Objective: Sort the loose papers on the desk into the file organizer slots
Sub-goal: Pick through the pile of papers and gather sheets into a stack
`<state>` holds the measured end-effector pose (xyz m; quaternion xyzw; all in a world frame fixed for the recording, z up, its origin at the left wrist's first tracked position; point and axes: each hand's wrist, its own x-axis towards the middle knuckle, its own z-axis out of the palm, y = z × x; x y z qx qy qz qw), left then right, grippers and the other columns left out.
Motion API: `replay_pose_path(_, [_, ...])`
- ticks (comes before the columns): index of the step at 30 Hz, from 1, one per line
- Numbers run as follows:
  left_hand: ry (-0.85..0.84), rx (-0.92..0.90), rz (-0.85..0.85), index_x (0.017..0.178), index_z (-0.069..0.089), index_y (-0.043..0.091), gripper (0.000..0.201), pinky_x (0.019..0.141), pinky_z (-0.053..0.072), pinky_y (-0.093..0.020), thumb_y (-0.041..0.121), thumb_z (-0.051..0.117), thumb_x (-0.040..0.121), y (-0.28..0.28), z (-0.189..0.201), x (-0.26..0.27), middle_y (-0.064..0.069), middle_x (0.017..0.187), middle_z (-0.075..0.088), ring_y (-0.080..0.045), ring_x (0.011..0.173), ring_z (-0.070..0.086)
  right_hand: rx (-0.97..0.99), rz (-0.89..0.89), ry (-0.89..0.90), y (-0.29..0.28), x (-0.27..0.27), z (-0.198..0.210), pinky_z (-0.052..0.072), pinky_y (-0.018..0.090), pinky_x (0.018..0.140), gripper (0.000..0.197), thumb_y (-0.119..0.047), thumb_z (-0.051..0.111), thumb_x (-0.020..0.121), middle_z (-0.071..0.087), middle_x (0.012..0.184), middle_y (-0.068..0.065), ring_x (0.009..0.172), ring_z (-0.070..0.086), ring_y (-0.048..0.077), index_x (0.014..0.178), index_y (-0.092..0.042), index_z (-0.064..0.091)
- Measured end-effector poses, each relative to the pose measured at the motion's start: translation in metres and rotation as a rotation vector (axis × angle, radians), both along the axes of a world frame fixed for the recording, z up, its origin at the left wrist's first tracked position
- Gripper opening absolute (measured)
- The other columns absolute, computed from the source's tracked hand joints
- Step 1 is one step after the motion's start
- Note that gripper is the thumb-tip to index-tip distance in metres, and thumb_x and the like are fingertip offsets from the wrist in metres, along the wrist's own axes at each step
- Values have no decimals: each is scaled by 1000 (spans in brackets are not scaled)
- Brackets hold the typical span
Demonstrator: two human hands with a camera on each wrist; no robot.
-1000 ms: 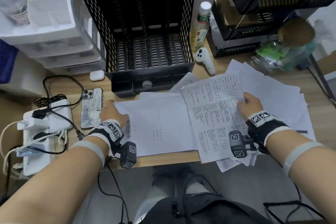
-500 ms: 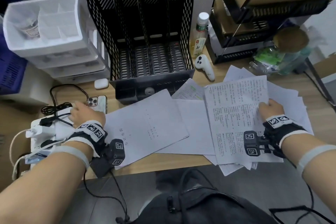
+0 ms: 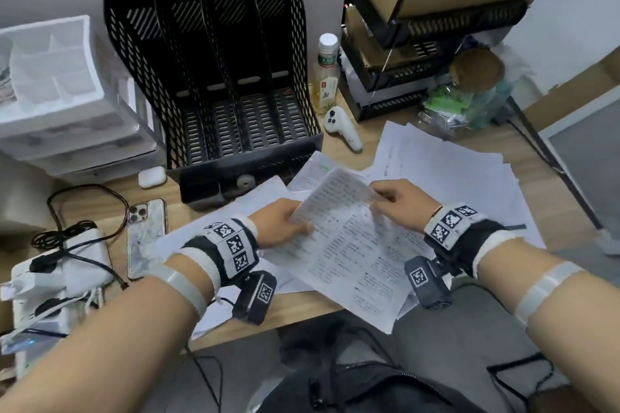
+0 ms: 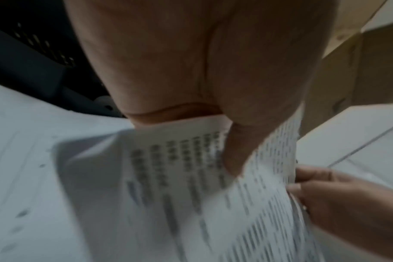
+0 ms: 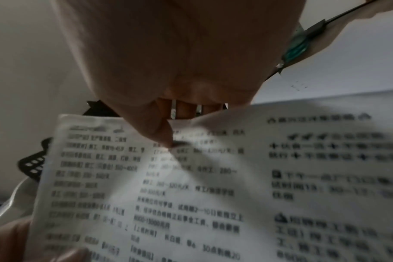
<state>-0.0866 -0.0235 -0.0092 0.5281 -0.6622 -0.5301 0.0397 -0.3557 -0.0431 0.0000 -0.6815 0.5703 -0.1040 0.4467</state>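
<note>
Left hand (image 3: 283, 223) has come off the power strip (image 3: 60, 265) side and is now pinching the printed sheet's (image 3: 352, 245) left edge, thumb on top. Right hand (image 3: 402, 201) is pinching its top edge, curling it up above the loose papers (image 3: 469, 184), just in front of the file organizer (image 3: 214, 84).

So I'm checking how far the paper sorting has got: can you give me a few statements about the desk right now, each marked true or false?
1. Both hands hold the printed sheet. True: left hand, right hand.
2. The file organizer already holds papers. False: its slots show none.
3. A phone lies left of the papers. True.
4. The white controller sits inside the organizer. False: it lies on the desk, right of it.
</note>
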Motion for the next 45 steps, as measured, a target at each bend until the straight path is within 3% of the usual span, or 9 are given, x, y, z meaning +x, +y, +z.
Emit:
replay_pose_path(6, [-148, -94, 69, 69, 60, 35, 34, 69, 45, -22, 15, 57, 96, 18, -27, 20, 0, 91, 69, -17, 86, 62, 2, -212, 132, -29, -2, -45, 52, 37, 89, 23, -9, 61, 82, 66, 101, 2, 92, 62, 21, 98, -26, 65])
replay_pose_path(11, [-168, -68, 117, 80, 71, 15, 22, 66, 41, -13, 14, 57, 97, 26, -42, 29, -3, 89, 73, -12, 79, 60, 17, -123, 266, -65, 27, -72, 45, 32, 96, 52, -16, 62, 81, 56, 128, 6, 115, 56, 26, 132, -26, 52])
replay_pose_path(17, [-149, -61, 153, 67, 61, 36, 37, 69, 45, -22, 15, 57, 97, 28, -50, 29, 3, 81, 69, -11, 75, 59, -20, -150, 302, -83, 46, -78, 41, 24, 66, 16, -18, 67, 78, 65, 84, -1, 85, 62, 24, 87, -32, 65])
replay_pose_path(28, [-36, -181, 163, 66, 64, 31, 32, 68, 45, -24, 16, 63, 94, -6, -12, 12, 14, 70, 65, -4, 70, 58, -308, -165, -37, -108, -9, 20, 49, 35, 84, 6, -6, 56, 89, 69, 89, 8, 88, 67, 24, 89, -8, 62])
replay_pose_path(31, [14, -336, 129, 88, 76, 22, 11, 88, 51, -35, 28, 67, 91, -22, 7, 2, 6, 97, 66, -12, 95, 63, -365, -146, -107, -111, -23, 57, 52, 39, 94, 19, -4, 54, 91, 74, 102, 9, 101, 69, 22, 102, -7, 69])
replay_pose_path(34, [1, -594, 176, 95, 79, 20, 15, 114, 36, -37, 30, 69, 90, -39, 29, -6, -2, 138, 49, -18, 131, 47, -380, -39, -45, -111, -27, 90, 52, 31, 87, 22, -8, 55, 92, 75, 98, 0, 96, 69, 14, 104, -13, 73])
replay_pose_path(38, [-116, -1041, 157, 98, 80, 33, 14, 120, 21, -44, 33, 69, 90, -58, 67, -11, -10, 161, 32, -30, 152, 22, -331, 121, 22, -108, -25, 117, 44, 15, 75, 23, -13, 58, 93, 74, 92, -9, 81, 62, -8, 107, -19, 75])
replay_pose_path(42, [15, -917, 202, 101, 77, 25, 16, 102, 48, -48, 23, 63, 94, -68, 78, -17, -3, 125, 65, -27, 119, 60, -297, 150, -35, -98, -17, 127, 49, 18, 80, 21, -20, 61, 94, 76, 99, -7, 86, 63, -3, 108, -21, 75])
replay_pose_path(45, [126, -781, 328, 93, 72, 26, 17, 82, 54, -43, 16, 60, 96, -65, 78, -19, 1, 94, 69, -22, 89, 65, -226, 40, -104, -86, -19, 129, 46, 12, 70, 23, -26, 56, 96, 73, 81, -20, 73, 61, -11, 104, -16, 76])
